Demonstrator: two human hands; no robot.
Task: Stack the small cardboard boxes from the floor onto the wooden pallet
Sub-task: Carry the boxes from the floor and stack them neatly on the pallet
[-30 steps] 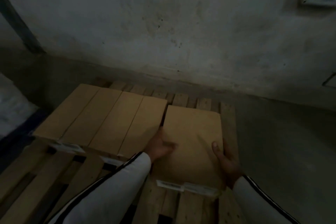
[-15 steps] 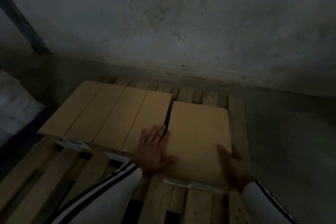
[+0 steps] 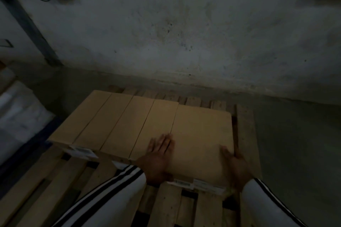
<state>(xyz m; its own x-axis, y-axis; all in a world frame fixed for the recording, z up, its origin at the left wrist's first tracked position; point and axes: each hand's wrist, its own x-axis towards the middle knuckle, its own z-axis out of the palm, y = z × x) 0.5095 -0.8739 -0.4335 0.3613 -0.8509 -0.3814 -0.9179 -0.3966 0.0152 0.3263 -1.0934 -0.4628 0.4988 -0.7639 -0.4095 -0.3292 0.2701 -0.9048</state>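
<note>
Stained grey wall [image 3: 184,42] backs the wooden pallet [image 3: 245,134], where I see the wide box [image 3: 201,138] lying against four narrow boxes [image 3: 118,123]. Left hand [image 3: 158,155] rests flat on top, fingers straight; right hand [image 3: 235,166] clasps its right edge. White labels [image 3: 199,184] are too blurred to read.

Left grip [image 3: 160,155] flat, palm down, fingers straight. Right grip [image 3: 235,165] edge-on, thumb forward, fingers hidden.

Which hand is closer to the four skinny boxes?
Left. The left hand lies flat touching the skinny boxes; the right hand is at the far edge of the wide box.
</note>
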